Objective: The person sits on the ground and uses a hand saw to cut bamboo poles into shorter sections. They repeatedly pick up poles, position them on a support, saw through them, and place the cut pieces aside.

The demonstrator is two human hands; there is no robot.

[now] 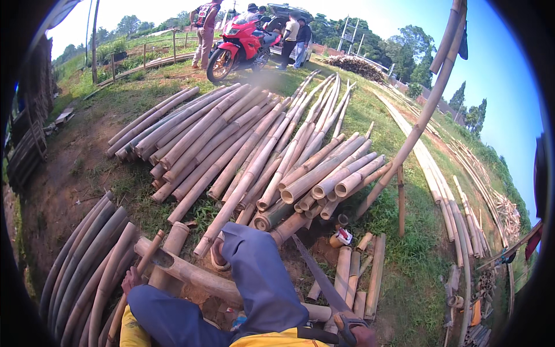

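Note:
My left hand (132, 280) is closed round a slim bamboo pole (151, 248), which slants up beside my bent left knee. At the lower right my right hand (363, 335), partly cut off by the rim, grips the dark handle of a hand saw (321, 274). Its long blade points up and away, past my right leg. A thick bamboo pole (199, 279) lies across in front of me and passes under my raised leg. Beneath its left end, another bamboo piece (176, 238) lies crosswise. Whether the saw touches any bamboo, I cannot tell.
A large bamboo stack (254, 144) spreads ahead, with darker poles (87, 260) at left. Short cut pieces (342, 272) and a small can (340, 238) lie at right. A leaning pole (413, 136) rises there. Several people stand near a red motorcycle (245, 41).

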